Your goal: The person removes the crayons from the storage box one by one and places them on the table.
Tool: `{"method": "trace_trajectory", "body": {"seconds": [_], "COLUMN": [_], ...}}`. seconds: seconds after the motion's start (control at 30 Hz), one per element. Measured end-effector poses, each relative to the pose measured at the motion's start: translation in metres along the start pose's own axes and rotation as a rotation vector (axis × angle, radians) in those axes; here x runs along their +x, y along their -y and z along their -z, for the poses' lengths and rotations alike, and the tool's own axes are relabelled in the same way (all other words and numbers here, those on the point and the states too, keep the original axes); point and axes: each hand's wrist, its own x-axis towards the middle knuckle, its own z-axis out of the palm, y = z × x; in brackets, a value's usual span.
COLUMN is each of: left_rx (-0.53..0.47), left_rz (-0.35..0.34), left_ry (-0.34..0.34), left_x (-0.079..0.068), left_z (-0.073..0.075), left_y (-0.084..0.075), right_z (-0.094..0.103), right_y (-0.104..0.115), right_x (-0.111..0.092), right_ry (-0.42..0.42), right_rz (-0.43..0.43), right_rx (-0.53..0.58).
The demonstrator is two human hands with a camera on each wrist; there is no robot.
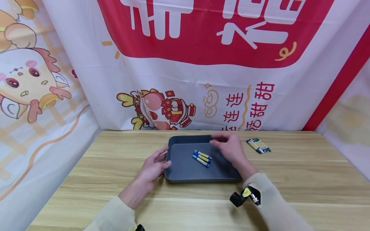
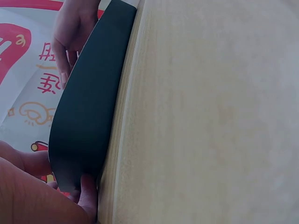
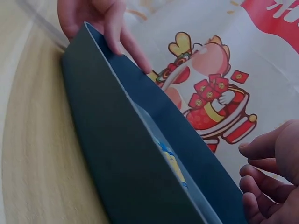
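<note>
Three crayons (image 1: 203,158) lie in a tray (image 1: 182,165) — left hand (image 1: 152,167) against it, right hand (image 1: 229,148) near (both loosely spread).

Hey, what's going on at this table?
Someone is at a wooden table with both hands around a shallow dark gray tray. Their left hand touches the tray's left end, while their right hand is at its far right corner, fingers loosely curled, with nothing visible in them. Three crayons lie side by side inside the tray. Another little bunch of crayons lies on the table, to the right of the tray.
</note>
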Motion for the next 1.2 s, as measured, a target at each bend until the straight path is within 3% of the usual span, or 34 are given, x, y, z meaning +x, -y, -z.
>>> {"method": "trace_trajectory", "body": {"seconds": [0.43, 1.2], "left_rx": [0.009, 0.001], "left_rz": [0.018, 0.005], "left_ry": [-0.01, -0.002], "left_x": [0.001, 0.001], "left_z": [-0.001, -0.001], "left_y": [0.001, 0.001], "right_z": [-0.02, -0.034], "right_y": [-0.001, -0.008], "right_x": [-0.003, -0.006], "right_ry": [0.062, 0.126], "right_rz": [-0.055, -0.086], "right_rx": [-0.059, -0.132]}}
